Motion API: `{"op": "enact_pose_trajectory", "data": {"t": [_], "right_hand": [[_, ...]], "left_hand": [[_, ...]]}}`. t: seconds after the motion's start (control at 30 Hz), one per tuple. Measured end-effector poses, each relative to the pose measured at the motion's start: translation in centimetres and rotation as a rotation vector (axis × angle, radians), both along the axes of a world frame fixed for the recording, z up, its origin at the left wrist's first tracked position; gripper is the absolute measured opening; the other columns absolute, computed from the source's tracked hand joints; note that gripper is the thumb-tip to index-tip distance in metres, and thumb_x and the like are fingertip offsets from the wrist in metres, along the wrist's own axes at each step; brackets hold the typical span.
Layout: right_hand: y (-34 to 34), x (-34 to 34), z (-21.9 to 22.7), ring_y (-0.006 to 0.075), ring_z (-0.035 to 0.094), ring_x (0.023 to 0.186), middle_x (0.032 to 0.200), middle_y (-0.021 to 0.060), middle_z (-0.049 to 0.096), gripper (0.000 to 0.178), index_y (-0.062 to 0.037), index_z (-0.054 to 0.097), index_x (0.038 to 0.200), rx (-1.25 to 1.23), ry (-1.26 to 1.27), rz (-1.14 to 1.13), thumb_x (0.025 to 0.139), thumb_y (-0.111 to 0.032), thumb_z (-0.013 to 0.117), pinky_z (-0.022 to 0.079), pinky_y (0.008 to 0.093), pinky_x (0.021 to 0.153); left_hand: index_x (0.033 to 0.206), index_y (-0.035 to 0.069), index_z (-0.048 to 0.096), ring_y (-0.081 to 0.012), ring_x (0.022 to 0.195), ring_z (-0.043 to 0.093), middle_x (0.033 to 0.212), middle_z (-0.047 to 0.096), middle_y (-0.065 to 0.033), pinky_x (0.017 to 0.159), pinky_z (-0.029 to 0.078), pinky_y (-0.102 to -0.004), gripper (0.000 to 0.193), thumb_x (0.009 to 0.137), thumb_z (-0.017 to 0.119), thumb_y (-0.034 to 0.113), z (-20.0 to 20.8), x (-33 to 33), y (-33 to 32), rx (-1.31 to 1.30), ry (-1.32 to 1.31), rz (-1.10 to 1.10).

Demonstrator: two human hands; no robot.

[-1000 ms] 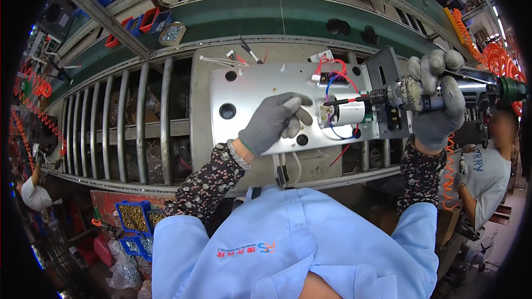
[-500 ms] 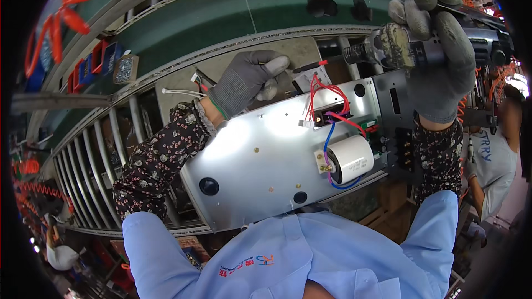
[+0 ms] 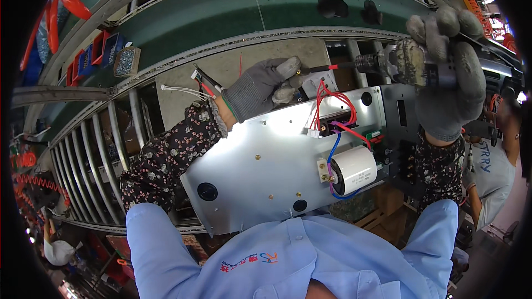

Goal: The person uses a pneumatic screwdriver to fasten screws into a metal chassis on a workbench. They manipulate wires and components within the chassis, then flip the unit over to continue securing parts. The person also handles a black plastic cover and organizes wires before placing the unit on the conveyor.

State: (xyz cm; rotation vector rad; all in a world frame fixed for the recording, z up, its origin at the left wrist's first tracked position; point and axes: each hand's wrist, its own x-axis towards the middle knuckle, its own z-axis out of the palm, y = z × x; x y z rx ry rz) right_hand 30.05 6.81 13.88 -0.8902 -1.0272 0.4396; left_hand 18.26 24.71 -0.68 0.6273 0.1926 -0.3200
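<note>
My gloved left hand (image 3: 266, 83) is closed in a pinch above the far edge of a silver metal panel (image 3: 249, 177). A small brass-coloured piece shows at its fingertips, too small to name surely. In my gloved right hand (image 3: 451, 72) is a power screwdriver (image 3: 407, 61), held level and pointing left. Its long dark bit (image 3: 321, 68) has a red band, and the tip meets the left fingertips. On the panel are a white cylindrical capacitor (image 3: 354, 171), a blue wire (image 3: 334, 147) and a bundle of red wires (image 3: 335, 99). A pale block (image 3: 318, 83) sits beneath the bit.
The panel lies over a roller conveyor (image 3: 91, 152). Small bins (image 3: 100, 47) and an open box of screws (image 3: 126, 62) stand at the far left. Two dark gloves (image 3: 332, 6) lie on the green surface beyond. Another person (image 3: 493, 171) is at the right.
My left hand has moved right, and its fingertips now meet the bit, where a gap showed before. The right hand and screwdriver sit slightly lower and further right; the whole view has shifted a little.
</note>
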Motion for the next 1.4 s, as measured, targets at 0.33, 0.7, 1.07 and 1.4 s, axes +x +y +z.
{"op": "enact_pose_trajectory", "data": {"t": [0.33,0.7,1.07,1.4], "right_hand": [[0.3,-0.6,0.0,0.0082,0.041,0.071,0.095,0.0036,0.043,0.042,-0.0064,0.044,0.118,-0.040,-0.115,0.029,0.077,-0.012,0.049,0.027,0.0297,0.082],[0.7,-0.1,0.4,0.0090,0.048,0.064,0.093,0.0070,0.052,0.035,-0.0089,0.045,0.110,-0.012,-0.205,0.134,0.078,-0.011,0.058,0.037,0.0275,0.067],[1.0,-1.1,1.7,0.0040,0.045,0.056,0.083,-0.0017,0.050,0.024,-0.0175,0.045,0.089,-0.074,-0.356,0.246,0.074,-0.013,0.064,0.035,0.0220,0.062],[0.7,-1.4,2.2,0.0032,0.050,0.057,0.083,-0.0023,0.053,0.027,-0.0184,0.044,0.084,-0.110,-0.433,0.228,0.072,-0.017,0.069,0.036,0.0217,0.062]], "left_hand": [[0.091,0.000,0.054,-0.0045,0.045,0.037,0.065,0.050,-0.0021,0.039,0.030,-0.0183,0.027,0.085,0.052,0.026,0.2,0.0,0.4,0.069,-0.022,0.009],[0.087,-0.001,0.054,-0.0048,0.040,0.035,0.061,0.049,-0.0015,0.037,0.027,-0.0194,0.033,0.084,0.054,0.032,0.4,-0.2,0.0,0.014,0.041,-0.037],[0.097,-0.002,0.054,-0.0043,0.037,0.030,0.049,0.042,0.0009,0.035,0.025,-0.0185,0.048,0.084,0.048,0.045,1.5,-0.2,0.1,0.124,-0.053,-0.178],[0.079,0.001,0.055,-0.0042,0.037,0.033,0.048,0.043,0.0013,0.037,0.027,-0.0192,0.052,0.084,0.042,0.052,2.7,-0.2,-0.2,0.504,0.011,-0.157]]}}
